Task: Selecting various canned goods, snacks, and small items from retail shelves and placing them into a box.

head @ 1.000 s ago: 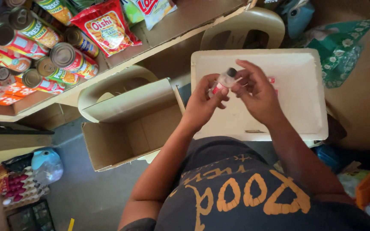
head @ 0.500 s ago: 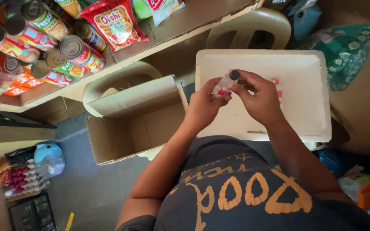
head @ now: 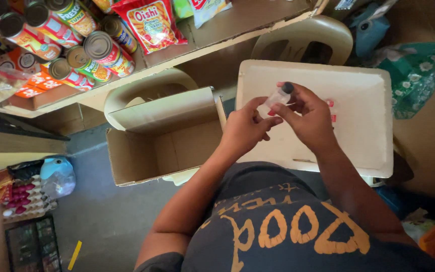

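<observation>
Both hands meet over the near-left part of the white foam tray [head: 363, 100]. The left hand [head: 245, 128] pinches the small clear bottle [head: 273, 100] by its base, steadying it, while the right hand's [head: 310, 118] fingers close around its black cap [head: 287, 88]. An open cardboard box [head: 162, 141] sits just left.

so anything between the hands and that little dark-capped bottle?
Nothing visible. Both hands already hold the small clear bottle: left hand at its lower end, right hand just under the dark cap, above the white tray. The open cardboard box sits apart, to the left.
</observation>
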